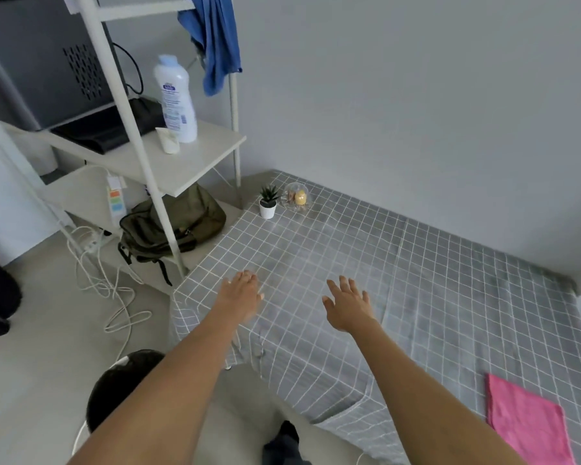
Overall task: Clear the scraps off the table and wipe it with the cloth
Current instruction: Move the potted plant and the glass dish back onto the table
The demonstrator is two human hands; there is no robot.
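Observation:
The table (450, 297) wears a grey cloth cover with a white grid. A pink cloth (527, 421) lies flat near its front right edge. My left hand (242, 293) hovers over the table's left corner, fingers spread and holding nothing. My right hand (348, 303) reaches out beside it over the table's middle, also spread and holding nothing. I can make out no scraps on the cover. Both hands are far to the left of the pink cloth.
A small potted plant (268, 201) and a clear glass ornament (296, 197) stand at the table's far corner. A white shelf unit (182, 162) on the left holds a bottle (175, 99); a blue towel (213, 38) hangs above. A green backpack (171, 226), cables (114, 290) and a bin (121, 391) sit on the floor.

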